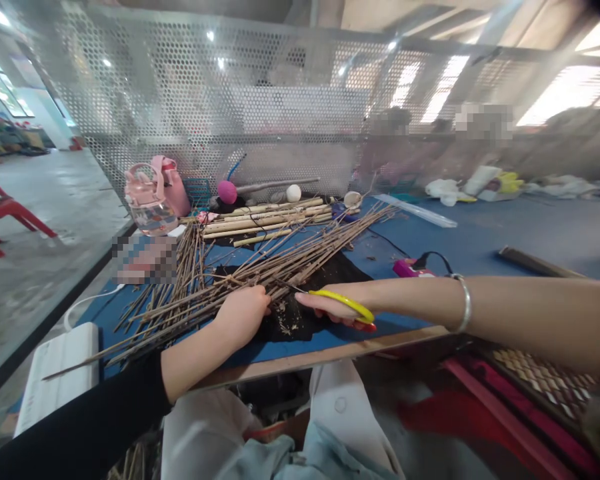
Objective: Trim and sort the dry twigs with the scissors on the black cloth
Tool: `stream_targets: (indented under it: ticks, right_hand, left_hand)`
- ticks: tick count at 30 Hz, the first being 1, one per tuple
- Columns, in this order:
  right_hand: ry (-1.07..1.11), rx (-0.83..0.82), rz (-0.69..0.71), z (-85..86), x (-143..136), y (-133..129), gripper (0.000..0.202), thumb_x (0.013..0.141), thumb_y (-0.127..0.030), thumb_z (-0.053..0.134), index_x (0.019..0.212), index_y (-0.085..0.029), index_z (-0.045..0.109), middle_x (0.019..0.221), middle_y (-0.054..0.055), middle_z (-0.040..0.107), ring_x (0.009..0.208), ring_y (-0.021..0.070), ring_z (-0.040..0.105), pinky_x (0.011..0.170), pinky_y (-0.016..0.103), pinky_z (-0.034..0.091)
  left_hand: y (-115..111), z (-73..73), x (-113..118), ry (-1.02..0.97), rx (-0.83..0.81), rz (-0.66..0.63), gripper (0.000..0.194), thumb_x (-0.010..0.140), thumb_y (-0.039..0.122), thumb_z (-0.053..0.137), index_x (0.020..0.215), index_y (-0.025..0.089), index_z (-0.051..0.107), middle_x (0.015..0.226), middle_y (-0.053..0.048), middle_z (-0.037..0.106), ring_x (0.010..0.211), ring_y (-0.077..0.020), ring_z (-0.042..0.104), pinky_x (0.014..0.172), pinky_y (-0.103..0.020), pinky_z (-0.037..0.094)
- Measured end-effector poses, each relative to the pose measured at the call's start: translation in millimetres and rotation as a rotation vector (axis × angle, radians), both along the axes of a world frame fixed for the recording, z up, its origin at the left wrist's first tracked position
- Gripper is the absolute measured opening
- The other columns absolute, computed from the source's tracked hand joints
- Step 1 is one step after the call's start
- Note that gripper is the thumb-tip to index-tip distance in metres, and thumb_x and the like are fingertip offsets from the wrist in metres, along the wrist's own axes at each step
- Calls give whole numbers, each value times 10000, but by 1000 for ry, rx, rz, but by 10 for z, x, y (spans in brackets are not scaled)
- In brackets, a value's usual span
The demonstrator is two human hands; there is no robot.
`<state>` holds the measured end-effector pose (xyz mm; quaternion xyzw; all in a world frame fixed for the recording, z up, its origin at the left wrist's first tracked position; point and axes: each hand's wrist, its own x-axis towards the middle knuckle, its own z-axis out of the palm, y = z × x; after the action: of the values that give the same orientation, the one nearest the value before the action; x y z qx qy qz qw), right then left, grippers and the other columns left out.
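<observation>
Long thin brown twigs [300,257] lie in a loose pile slantwise over the blue table. My left hand [243,313] is closed around part of a twig at the near side of the pile. In my right hand [340,307] are scissors [345,300] with yellow handles, a bit of red showing under the fingers. Their blades point left at the twigs, close to my left fingers; whether they are apart is hard to make out. Beneath both hands lies a black cloth [293,323] sprinkled with pale chips.
Behind the pile are thicker pale sticks [260,223], a pink ball [227,192] and a white ball [293,193]. A clear pink-topped jug [153,210] stands back left, a white power strip [60,373] front left. A perforated metal screen [220,100] closes off the back.
</observation>
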<state>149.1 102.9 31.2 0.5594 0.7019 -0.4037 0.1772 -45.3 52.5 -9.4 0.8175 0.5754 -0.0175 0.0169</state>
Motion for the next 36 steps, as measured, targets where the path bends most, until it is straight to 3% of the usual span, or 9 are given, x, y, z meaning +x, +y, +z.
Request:
stream_targets:
  ticks: [4,7,12,17,20,23,28,31,36]
  right_hand:
    - [125,337,325,-196,72,-5,594,898,-566,215,579,-154,502,517,14,453,484,113,439,519,229,359]
    - [88,472,399,-303,100,-8,553,911,-511,236,568,-164,495,537,21,444,480,113,410,505,231,301]
    - [59,408,511,-41,87,-15,513,917,-468,259,559,-165,466,520,10,415,470,105,365,495,236,277]
    - [164,191,270,269,385,-127,561,818,-683,317,730,-162,506,597,-8,460,477,86,391,443,212,330]
    - [277,-29,-63,176,659,-161,613,735,-766,358,917,-196,495,620,-43,429,409,56,334,347,185,314]
    - [338,-198,-270,7,852,-116,634,711,-797,336,870,-198,470,541,-64,393,352,54,322,318,188,338]
    - [306,-199,-248,11,882,24,627,728,-792,303,780,-186,452,477,-46,418,311,79,391,291,200,343]
    - [285,-137,-208,96,831,84,589,796,-730,268,890,-183,467,482,-38,448,299,85,408,276,188,317]
    - [354,-74,-141,70,897,147,489,818,-656,358,901,-191,483,478,-61,416,278,63,352,263,177,265]
  left_hand:
    - [-12,-2,24,6,10,20,181,848,221,492,836,157,661,856,-68,625,817,-203,638,730,-303,500]
    - [-21,6,57,12,9,39,204,855,195,462,834,156,661,852,-72,621,814,-214,641,715,-316,502]
    - [-33,2,63,9,-6,84,205,861,195,455,843,152,654,883,-81,623,821,-220,647,711,-316,501]
    - [-37,-45,-8,-57,5,106,197,865,242,477,953,187,643,907,-70,629,873,-210,636,768,-312,483]
    - [-45,-1,0,-50,5,145,203,850,303,508,965,193,634,908,-69,632,861,-215,631,751,-320,482]
    - [-28,103,115,-43,48,166,253,839,400,511,895,187,634,913,-77,629,893,-231,609,742,-331,483]
    - [147,177,547,-74,191,154,364,810,491,519,923,162,623,974,-107,607,1012,-269,546,786,-359,479]
    - [308,154,762,-36,85,286,421,755,463,608,981,109,627,1001,-158,607,987,-303,573,754,-392,490]
    - [386,139,740,-26,-23,392,265,824,319,544,919,104,666,931,-166,647,908,-272,629,748,-360,487]
